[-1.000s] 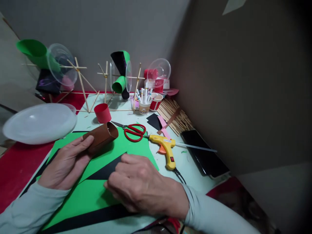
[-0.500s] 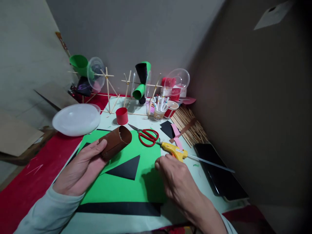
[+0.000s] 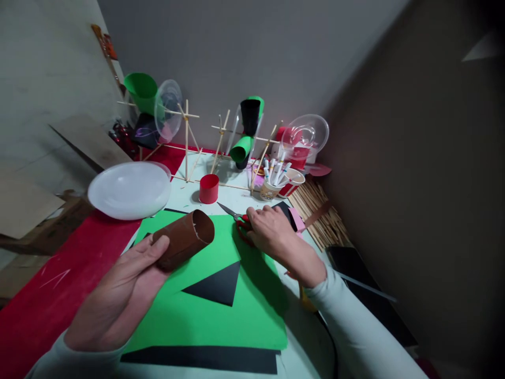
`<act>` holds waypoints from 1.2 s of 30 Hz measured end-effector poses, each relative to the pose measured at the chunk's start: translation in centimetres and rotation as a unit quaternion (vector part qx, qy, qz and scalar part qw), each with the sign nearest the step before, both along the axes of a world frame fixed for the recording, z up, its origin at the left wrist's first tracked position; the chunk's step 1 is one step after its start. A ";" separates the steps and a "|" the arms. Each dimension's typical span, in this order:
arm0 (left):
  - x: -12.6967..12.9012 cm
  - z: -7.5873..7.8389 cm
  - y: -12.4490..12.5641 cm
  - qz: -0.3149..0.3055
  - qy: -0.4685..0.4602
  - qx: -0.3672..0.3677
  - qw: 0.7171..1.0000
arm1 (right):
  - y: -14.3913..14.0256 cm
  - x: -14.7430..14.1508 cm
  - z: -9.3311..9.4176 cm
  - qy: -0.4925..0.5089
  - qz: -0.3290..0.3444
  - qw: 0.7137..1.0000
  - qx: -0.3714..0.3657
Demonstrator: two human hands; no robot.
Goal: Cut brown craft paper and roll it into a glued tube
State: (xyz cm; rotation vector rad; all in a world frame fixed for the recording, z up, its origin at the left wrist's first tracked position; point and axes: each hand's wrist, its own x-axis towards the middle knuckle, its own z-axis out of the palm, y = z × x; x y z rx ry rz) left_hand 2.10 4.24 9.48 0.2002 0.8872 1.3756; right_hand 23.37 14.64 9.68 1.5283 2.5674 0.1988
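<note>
My left hand (image 3: 118, 295) holds a brown paper tube (image 3: 185, 245) on its side, a little above the green sheet (image 3: 221, 316). A black paper triangle (image 3: 219, 284) lies on that sheet. My right hand (image 3: 270, 231) rests over the red-handled scissors (image 3: 236, 218) at the sheet's far edge, its fingers curled on the handles; only the blades and a bit of red handle show. Whether the hand has gripped them I cannot tell for sure.
A white plastic lid (image 3: 130, 189) sits at the left, a red cup (image 3: 209, 188) beyond the sheet. Stick frames with cups (image 3: 244, 131), a cup of markers (image 3: 272, 184), a bundle of sticks (image 3: 319, 210) and a dark phone (image 3: 355, 263) line the back and right.
My right hand left the black triangle, passed the yellow glue gun and reached forward onto the scissors. The left hand kept the brown tube. The view shifted.
</note>
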 end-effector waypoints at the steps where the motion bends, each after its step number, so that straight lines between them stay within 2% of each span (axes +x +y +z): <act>1: -0.1 0.1 0.0 0.002 -0.017 -0.008 1.000 | 0.2 -0.5 -0.6 -0.009 0.003 1.000 -0.001; 6: -0.5 -0.5 0.0 0.001 -0.052 -0.011 0.999 | 0.9 -1.7 -2.2 -0.012 0.005 1.000 0.016; 12: -0.5 -1.6 -0.2 0.016 -0.054 0.088 0.995 | 0.3 -0.9 -2.2 0.079 0.042 0.995 0.052; 15: -0.5 -1.9 -0.2 0.028 -0.049 0.102 0.993 | -0.7 0.3 -1.8 0.139 0.041 0.986 0.082; 17: -0.4 -2.0 -0.2 0.032 -0.045 0.102 0.993 | -1.6 1.2 -1.3 0.223 0.046 0.968 0.105; 18: -0.3 -2.0 -0.3 0.033 -0.042 0.101 0.994 | -2.2 1.5 -1.0 0.293 0.056 0.949 0.105; 21: -0.1 -1.9 -0.4 0.029 -0.038 0.095 0.994 | -4.3 1.9 -0.2 0.479 0.091 0.873 0.008; 23: 0.1 -1.8 -0.4 0.018 -0.039 0.092 0.995 | -5.6 1.6 0.1 0.514 0.116 0.849 -0.048; 28: 0.2 -1.9 0.0 0.010 -0.010 0.101 0.995 | -7.5 0.5 0.4 0.485 0.136 0.862 -0.061; 36: 0.4 -2.6 0.1 0.023 0.045 0.091 0.995 | -8.0 0.5 -0.2 0.455 0.120 0.877 -0.095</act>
